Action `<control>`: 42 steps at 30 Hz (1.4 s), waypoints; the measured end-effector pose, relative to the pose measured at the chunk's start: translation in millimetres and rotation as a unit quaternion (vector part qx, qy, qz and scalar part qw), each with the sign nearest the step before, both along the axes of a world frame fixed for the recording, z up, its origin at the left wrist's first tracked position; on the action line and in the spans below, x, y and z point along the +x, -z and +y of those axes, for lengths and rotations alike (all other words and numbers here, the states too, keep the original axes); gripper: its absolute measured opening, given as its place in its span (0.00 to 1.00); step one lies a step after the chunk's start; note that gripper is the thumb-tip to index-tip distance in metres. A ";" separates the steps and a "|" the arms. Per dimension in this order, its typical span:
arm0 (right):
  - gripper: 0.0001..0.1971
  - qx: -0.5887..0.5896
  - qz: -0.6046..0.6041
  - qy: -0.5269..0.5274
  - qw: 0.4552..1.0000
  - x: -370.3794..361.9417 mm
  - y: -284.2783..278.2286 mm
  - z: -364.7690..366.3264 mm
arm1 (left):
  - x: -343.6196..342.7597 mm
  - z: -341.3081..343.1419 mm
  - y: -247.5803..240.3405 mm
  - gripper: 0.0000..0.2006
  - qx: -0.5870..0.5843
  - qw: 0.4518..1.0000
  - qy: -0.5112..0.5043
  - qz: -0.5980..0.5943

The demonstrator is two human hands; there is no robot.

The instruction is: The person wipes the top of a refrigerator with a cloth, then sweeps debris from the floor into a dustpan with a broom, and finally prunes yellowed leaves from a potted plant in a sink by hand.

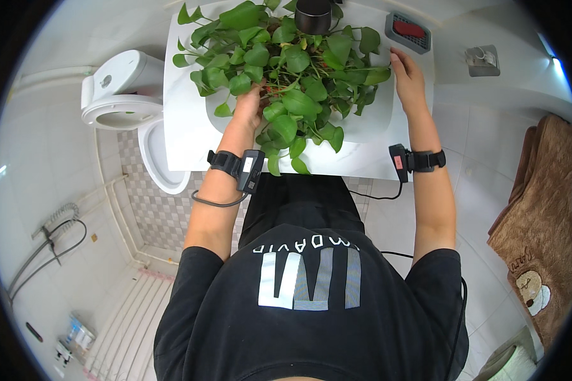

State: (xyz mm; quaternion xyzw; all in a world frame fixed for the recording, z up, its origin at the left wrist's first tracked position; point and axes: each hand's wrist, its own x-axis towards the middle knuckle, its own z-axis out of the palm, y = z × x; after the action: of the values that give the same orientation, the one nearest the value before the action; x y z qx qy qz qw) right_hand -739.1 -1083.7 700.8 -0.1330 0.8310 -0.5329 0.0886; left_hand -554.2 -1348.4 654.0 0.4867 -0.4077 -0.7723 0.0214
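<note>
A leafy green potted plant [295, 76] with trailing heart-shaped leaves fills the sink basin [381, 117] of a white countertop [187, 143]. Bits of a reddish pot show between the stems. My left hand [250, 106] reaches in at the plant's near left side, beside the reddish part; leaves cover its fingertips, so its grip is hidden. At the right edge of the foliage is my right hand [408, 79], fingers stretched out and nothing seen in it. Its fingertips are close to the outer leaves, and I cannot tell whether they touch.
Behind the plant stands a dark cylindrical fixture [313, 18]. A grey soap dish [408, 32] with a red bar sits at the far right corner. A white toilet [124, 89] is to the left. On the right hangs a brown towel [540, 222]. Cables trail from both wrist devices.
</note>
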 end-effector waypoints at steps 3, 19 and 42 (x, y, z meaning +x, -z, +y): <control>0.18 -0.013 -0.038 0.019 0.999 13.8 0.3 11.6 | 9.7 -15.7 23.9 0.14 -0.015 0.998 0.048 0.027; 0.19 -0.033 -0.104 -0.003 0.994 34.9 17.0 20.9 | 13.9 -2.0 27.5 0.14 -0.037 0.997 0.035 0.051; 0.16 0.045 0.261 -0.077 0.961 31.7 -12.2 -32.1 | -12.5 16.0 29.7 0.15 0.009 0.991 -0.103 0.088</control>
State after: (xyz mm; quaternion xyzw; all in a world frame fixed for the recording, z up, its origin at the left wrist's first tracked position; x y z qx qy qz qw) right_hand -707.4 -1115.7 713.0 -0.3267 0.8358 -0.4331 -0.0844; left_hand -566.7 -1332.4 624.2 0.4566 -0.3444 -0.8096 0.1324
